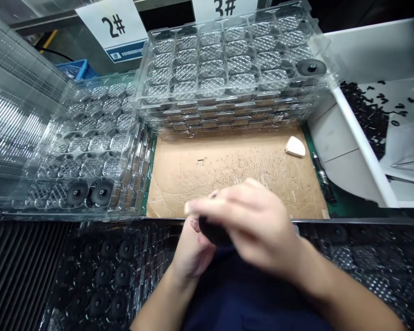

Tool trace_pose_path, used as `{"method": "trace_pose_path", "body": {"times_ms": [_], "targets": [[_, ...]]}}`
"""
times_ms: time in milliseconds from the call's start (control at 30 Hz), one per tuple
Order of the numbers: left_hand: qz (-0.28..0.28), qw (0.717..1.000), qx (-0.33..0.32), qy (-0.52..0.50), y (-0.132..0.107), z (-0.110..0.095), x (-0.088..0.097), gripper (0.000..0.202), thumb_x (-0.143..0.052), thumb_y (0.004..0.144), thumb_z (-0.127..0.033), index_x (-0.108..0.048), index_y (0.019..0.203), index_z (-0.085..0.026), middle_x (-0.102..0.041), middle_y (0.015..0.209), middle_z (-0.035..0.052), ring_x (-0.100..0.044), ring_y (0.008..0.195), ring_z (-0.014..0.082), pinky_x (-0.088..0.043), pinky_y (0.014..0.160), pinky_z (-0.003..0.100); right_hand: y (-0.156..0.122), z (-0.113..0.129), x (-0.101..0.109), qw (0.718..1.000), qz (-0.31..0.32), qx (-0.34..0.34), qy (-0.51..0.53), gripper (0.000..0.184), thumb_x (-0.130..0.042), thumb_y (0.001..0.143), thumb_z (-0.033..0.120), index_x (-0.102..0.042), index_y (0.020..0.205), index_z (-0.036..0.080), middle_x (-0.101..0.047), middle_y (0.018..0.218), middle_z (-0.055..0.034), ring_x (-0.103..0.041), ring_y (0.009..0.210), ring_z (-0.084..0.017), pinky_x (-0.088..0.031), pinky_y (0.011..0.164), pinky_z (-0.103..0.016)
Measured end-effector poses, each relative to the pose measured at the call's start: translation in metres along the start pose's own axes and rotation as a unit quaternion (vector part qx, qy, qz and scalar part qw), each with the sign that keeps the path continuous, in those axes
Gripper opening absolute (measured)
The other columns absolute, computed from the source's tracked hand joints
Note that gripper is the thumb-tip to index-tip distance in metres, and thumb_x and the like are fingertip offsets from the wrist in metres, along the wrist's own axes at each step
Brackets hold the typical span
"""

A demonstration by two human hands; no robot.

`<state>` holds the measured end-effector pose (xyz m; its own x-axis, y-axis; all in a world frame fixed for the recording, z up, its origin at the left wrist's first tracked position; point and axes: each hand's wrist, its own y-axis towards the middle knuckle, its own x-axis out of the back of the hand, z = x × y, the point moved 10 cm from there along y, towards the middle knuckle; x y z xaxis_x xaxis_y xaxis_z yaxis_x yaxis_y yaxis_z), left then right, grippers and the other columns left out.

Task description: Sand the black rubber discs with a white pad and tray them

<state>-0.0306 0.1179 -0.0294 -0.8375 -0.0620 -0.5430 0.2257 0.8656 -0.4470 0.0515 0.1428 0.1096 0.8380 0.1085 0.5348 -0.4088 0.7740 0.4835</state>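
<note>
A dark, rounded part (215, 232) is held between my two hands, just in front of my body at the near edge of the bench. My left hand (193, 246) is closed around its lower left side. Above it, my right hand (258, 216) curls over the part, its fingers smeared by motion and covering most of it. Similar black round parts (102, 193) with a small centre stub lie in the front row of the left clear tray (124, 202). Another such part (311, 68) rests at the right end of the back tray stack (224, 99).
A cardboard sheet (186, 179) covers the bench middle, with a small white piece (296, 146) on it. A black pen (322, 177) lies right of it. At right, a white bin (365, 151) holds many small black pieces. Below left, a tray (146, 257) carries several round parts.
</note>
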Motion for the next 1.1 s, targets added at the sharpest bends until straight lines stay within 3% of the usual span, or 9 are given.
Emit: {"method": "trace_pose_path", "body": {"times_ms": [167,300,400,500,600,700,800,967,1100], "targets": [[-0.002,0.992,-0.060,-0.115,0.003,-0.017,0.014,0.056,-0.080,0.058,-0.045,-0.064,0.109,-0.029,-0.066,0.115,0.0013,-0.063,0.103,0.0211,-0.047,0.095,0.031,-0.052,-0.094,-0.012,0.975,0.022,-0.221,-0.024,0.021,-0.052,0.091,0.018,-0.066,0.105,0.022,-0.067,0.089,-0.0023,-0.060,0.079,-0.015,-0.044,0.069,-0.026],[0.025,0.988,-0.031,-0.151,0.006,-0.015,0.011,0.050,-0.078,0.062,-0.043,-0.065,0.108,-0.028,-0.066,0.115,0.0004,-0.063,0.105,0.0201,-0.047,0.095,0.028,-0.106,-0.122,-0.042,0.961,0.075,-0.264,-0.022,0.020,-0.051,0.091,0.023,-0.069,0.100,0.020,-0.066,0.075,-0.0022,-0.060,0.067,-0.016,-0.047,0.062,-0.026],[0.033,0.988,-0.012,-0.151,0.008,-0.009,0.006,0.048,-0.078,0.063,-0.040,-0.065,0.108,-0.028,-0.066,0.116,0.0003,-0.063,0.105,0.0201,-0.048,0.094,0.027,-0.106,-0.115,-0.041,0.959,0.066,-0.274,-0.017,0.020,-0.052,0.091,0.022,-0.069,0.100,0.020,-0.066,0.076,-0.0019,-0.061,0.067,-0.015,-0.047,0.061,-0.025],[0.026,0.990,-0.011,-0.135,0.008,-0.007,0.002,0.051,-0.079,0.061,-0.042,-0.065,0.109,-0.028,-0.065,0.117,-0.0003,-0.061,0.107,0.0196,-0.047,0.094,0.026,-0.068,-0.084,-0.012,0.964,-0.025,-0.266,0.003,0.020,-0.054,0.091,0.023,-0.067,0.106,0.020,-0.066,0.081,-0.0019,-0.059,0.066,-0.013,-0.045,0.057,-0.023],[0.020,0.993,-0.001,-0.113,0.005,-0.004,-0.001,0.050,-0.080,0.063,-0.039,-0.064,0.109,-0.027,-0.066,0.113,-0.0002,-0.059,0.108,0.0182,-0.047,0.092,0.022,-0.023,-0.028,0.011,0.981,-0.121,-0.150,0.012,0.020,-0.051,0.091,0.016,-0.064,0.106,0.015,-0.067,0.088,-0.0041,-0.058,0.074,-0.014,-0.045,0.066,-0.026],[0.015,0.994,0.021,-0.104,0.001,0.000,0.002,0.045,-0.079,0.066,-0.034,-0.064,0.108,-0.028,-0.066,0.111,-0.0004,-0.060,0.106,0.0179,-0.047,0.093,0.023,-0.002,0.006,-0.007,0.996,-0.052,-0.068,0.033,0.022,-0.045,0.091,0.011,-0.063,0.104,0.007,-0.065,0.083,-0.0066,-0.056,0.074,-0.016,-0.044,0.071,-0.030],[-0.009,0.995,0.007,-0.098,0.000,0.000,0.010,0.051,-0.083,0.059,-0.036,-0.064,0.107,-0.031,-0.066,0.108,-0.0034,-0.062,0.100,0.0161,-0.050,0.087,0.022,-0.001,0.002,-0.035,0.992,0.077,-0.086,0.045,0.021,-0.044,0.091,0.010,-0.065,0.096,0.010,-0.064,0.080,-0.0043,-0.054,0.070,-0.015,-0.042,0.066,-0.028],[0.022,0.996,0.046,-0.069,0.002,0.008,-0.003,0.043,-0.083,0.058,-0.039,-0.069,0.096,-0.023,-0.068,0.079,-0.0020,-0.065,0.087,0.0151,-0.052,0.077,0.018,-0.004,-0.001,-0.013,0.996,-0.047,-0.058,-0.046,0.026,-0.038,0.094,0.013,-0.061,0.106,0.007,-0.065,0.085,-0.0088,-0.055,0.075,-0.017,-0.041,0.068,-0.031],[0.034,0.995,0.026,-0.089,0.003,-0.001,-0.003,0.051,-0.085,0.056,-0.026,-0.066,0.104,-0.028,-0.070,0.103,-0.0021,-0.065,0.096,0.0177,-0.050,0.088,0.025,-0.014,0.002,-0.023,0.996,0.027,-0.062,0.059,0.021,-0.042,0.092,0.009,-0.060,0.102,0.011,-0.064,0.086,-0.0048,-0.054,0.074,-0.014,-0.042,0.067,-0.027]]}}
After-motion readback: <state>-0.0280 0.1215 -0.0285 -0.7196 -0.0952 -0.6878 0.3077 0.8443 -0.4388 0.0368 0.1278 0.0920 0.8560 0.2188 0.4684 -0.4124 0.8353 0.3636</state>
